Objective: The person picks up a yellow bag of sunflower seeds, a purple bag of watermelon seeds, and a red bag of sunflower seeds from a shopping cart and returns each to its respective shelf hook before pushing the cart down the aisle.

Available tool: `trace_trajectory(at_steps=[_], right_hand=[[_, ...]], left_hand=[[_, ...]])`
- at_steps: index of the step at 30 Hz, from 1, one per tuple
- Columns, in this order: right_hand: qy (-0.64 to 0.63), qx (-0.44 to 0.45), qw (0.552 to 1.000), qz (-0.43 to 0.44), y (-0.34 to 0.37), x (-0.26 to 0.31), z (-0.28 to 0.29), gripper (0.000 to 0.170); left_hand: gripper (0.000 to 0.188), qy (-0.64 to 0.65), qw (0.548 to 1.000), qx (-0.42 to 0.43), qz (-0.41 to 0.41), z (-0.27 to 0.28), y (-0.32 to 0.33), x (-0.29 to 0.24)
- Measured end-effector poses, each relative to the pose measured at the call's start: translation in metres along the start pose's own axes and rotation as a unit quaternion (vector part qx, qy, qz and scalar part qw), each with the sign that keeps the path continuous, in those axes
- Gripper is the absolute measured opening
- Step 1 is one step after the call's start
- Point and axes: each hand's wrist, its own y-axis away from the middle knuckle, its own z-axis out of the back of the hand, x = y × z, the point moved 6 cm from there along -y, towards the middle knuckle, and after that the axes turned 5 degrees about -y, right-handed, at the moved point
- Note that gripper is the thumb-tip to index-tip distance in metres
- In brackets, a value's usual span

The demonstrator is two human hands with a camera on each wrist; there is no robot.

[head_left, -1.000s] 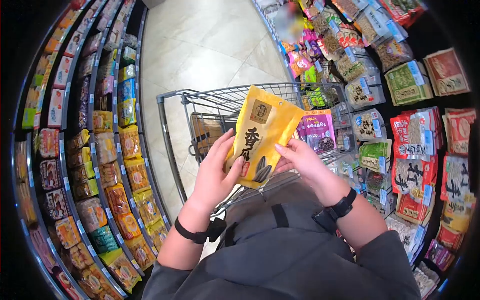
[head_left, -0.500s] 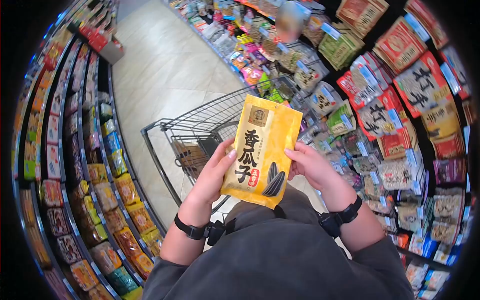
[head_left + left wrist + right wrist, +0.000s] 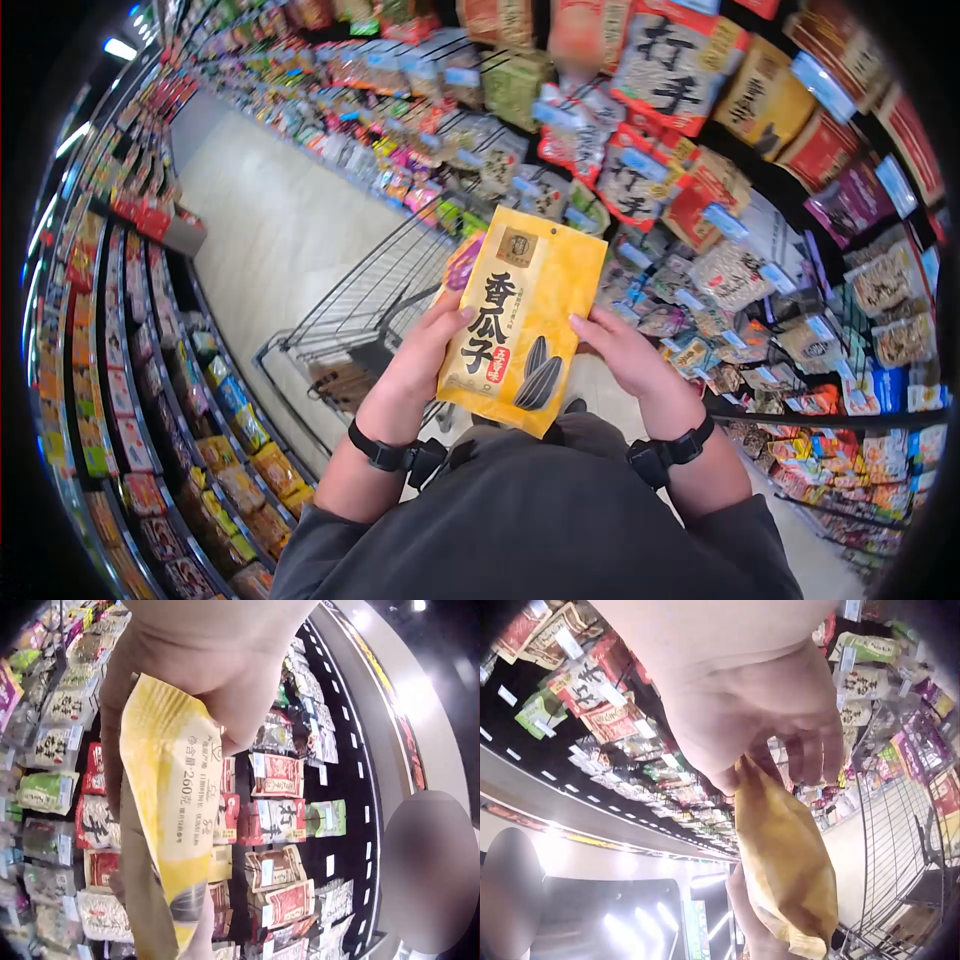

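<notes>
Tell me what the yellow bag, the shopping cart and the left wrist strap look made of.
Yellow bag: probably plastic film or coated paper, fairly matte, given its creases and crimped edge.
Shopping cart: likely metal with a dark finish, given its thin wire grid.
Left wrist strap: black, perhaps rubber or fabric; its texture is unclear.

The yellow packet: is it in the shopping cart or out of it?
Out: in the head view, the left hand and right hand hold the yellow packet by its sides, outside the cart.
</notes>
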Motion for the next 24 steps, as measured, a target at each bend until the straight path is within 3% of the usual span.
trace_trajectory(at_steps=[2, 3, 5, 8, 10, 13, 16, 17, 21, 24], right_hand=[[-0.11, -0.039, 0.992, -0.038, 0.029, 0.004, 0.026, 0.049], [-0.153, -0.016, 0.987, -0.039, 0.042, 0.001, 0.039, 0.056], [-0.137, -0.041, 0.989, -0.048, 0.071, 0.014, 0.058, 0.058], [-0.119, -0.079, 0.988, -0.062, 0.103, 0.019, 0.096, 0.063], [-0.033, -0.093, 0.985, 0.143, 0.123, 0.044, 0.121, 0.064], [-0.056, -0.107, 0.973, 0.197, 0.157, 0.071, 0.141, 0.064], [-0.074, -0.135, 0.966, 0.206, 0.17, 0.07, 0.166, 0.062], [-0.068, -0.152, 0.965, 0.203, 0.169, 0.067, 0.174, 0.061], [-0.044, -0.176, 0.959, 0.218, 0.173, 0.076, 0.185, 0.057], [-0.049, -0.172, 0.96, 0.216, 0.173, 0.079, 0.189, 0.056]], left_hand=[[0.047, -0.012, 1.0, -0.005, -0.017, -0.038, -0.022, 0.006], [0.048, -0.032, 0.999, -0.02, -0.016, -0.053, -0.033, 0.012], [0.047, -0.052, 0.998, -0.029, -0.018, -0.088, -0.052, 0.021], [0.043, -0.136, 0.989, 0.025, -0.051, -0.151, -0.069, 0.025], [0.042, -0.148, 0.984, 0.049, -0.087, -0.19, -0.069, 0.022], [0.041, -0.19, 0.942, 0.126, -0.247, -0.238, -0.059, 0.009], [0.038, -0.233, 0.941, 0.116, -0.215, -0.267, -0.079, 0.014], [0.034, -0.209, 0.961, 0.102, -0.153, -0.272, -0.089, 0.021], [0.029, -0.207, 0.956, 0.067, -0.195, -0.278, -0.105, 0.03], [0.029, -0.177, 0.963, 0.092, -0.18, -0.284, -0.11, 0.026]])
